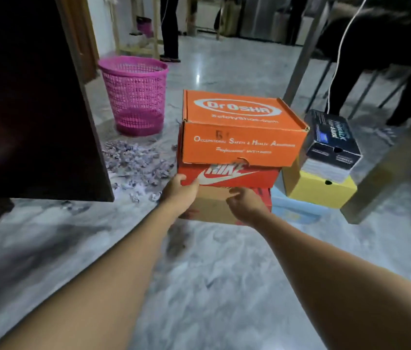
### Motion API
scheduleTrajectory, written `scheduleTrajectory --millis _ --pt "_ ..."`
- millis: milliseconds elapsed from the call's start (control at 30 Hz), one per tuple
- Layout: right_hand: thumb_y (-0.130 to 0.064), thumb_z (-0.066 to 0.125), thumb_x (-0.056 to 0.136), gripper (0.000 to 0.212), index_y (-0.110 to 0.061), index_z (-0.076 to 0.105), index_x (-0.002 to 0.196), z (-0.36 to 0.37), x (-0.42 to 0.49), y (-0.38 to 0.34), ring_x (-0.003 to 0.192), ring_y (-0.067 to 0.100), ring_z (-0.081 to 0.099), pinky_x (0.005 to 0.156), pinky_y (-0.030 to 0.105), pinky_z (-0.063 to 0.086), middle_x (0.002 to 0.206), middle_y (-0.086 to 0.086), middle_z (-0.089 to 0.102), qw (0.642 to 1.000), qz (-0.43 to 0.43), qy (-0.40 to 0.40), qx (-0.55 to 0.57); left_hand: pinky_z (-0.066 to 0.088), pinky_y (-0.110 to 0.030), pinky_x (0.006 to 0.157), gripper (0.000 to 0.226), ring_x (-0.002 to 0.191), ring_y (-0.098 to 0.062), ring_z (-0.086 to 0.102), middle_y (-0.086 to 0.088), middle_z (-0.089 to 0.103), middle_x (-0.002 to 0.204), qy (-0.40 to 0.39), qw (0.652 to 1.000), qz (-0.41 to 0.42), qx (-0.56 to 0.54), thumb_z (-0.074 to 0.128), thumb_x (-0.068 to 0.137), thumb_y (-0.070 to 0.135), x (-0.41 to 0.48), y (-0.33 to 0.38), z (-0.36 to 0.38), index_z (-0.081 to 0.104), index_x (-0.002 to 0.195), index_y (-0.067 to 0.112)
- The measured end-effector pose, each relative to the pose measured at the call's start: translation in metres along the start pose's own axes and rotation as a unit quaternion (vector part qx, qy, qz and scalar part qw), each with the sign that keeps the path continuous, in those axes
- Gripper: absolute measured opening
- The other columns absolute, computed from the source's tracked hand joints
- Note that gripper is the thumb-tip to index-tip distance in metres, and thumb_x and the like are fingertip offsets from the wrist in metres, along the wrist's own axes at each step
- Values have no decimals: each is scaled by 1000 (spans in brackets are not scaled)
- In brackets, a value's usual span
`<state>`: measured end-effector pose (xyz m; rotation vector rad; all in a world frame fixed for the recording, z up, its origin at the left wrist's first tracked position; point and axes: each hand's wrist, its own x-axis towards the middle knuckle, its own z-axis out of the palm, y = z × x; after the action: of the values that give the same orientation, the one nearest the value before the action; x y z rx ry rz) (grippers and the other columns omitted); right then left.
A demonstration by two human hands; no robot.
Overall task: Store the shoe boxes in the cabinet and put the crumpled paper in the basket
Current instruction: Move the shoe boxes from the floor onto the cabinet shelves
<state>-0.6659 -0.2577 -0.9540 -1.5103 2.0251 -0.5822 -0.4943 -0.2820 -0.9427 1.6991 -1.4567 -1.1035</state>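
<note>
Red box (237, 176) sits mid-stack on the floor at frame centre, under the orange box (239, 142), long side facing me. My left hand (180, 192) grips its left corner. My right hand (246, 202) curls at its lower edge, grasp unconfirmed. The cabinet (30, 109) lies left.

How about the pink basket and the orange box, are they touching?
Apart. The head view shows a strip of bare floor between the pink basket and the orange box.
</note>
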Motion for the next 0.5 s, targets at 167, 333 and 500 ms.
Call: scheduleTrajectory --millis 167,333,500 --pt "-34 54 94 62 -11 35 148 1 36 76 130 39 43 105 37 36 142 21 45 995 80 45 26 35 -44 112 84 135 -30 42 -7 40 151 -39 996 -69 45 53 81 62 38 -38 41 24 151 26" --pt "-33 55 89 59 -13 36 141 5 70 108 122 41 45 104 47 41 132 22 41 987 122 61 83 41 -45 107 92 128 -27 50 -1 46 146 -10 996 -93 12 55 68 69 80 -71 56 28 146 31" --pt "-36 58 86 42 -11 49 119 13 95 124 100 32 52 89 41 46 118 16 50 989 91 84 82 40 -45 109 85 131 -25 48 4 45 147 -6 994 -110 -10 57 77 64 92 -92 77 24 149 34"
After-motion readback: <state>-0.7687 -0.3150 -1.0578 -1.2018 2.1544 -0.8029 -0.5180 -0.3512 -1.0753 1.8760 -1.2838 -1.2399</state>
